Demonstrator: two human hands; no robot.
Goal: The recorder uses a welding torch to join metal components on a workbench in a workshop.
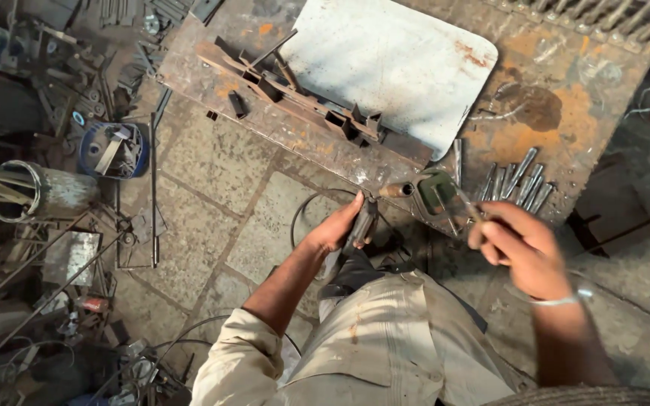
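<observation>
The fingers of the left hand (338,228) are clenched around a dark welding holder (363,222), whose wooden-coloured end (399,190) points up toward the near edge of the rusty worktop (566,105); a black cable (302,210) loops from it over the stone floor (220,195). The right hand (524,252), blurred, pinches a thin welding rod (466,204) between its fingertips, the rod slanting up and left toward a green-lensed shield (436,192) that lies at the worktop's near edge, just beside the holder's tip. Just beyond the right hand's fingers, a row of short steel bars (517,180) lies side by side on the worktop. Farther in, a pale sheet-metal plate (393,60) rests on the worktop, with a rusty assembly of square tubes (295,98) along its left edge. A blue bucket (114,150) of scrap stands on the floor, well apart to the left.
</observation>
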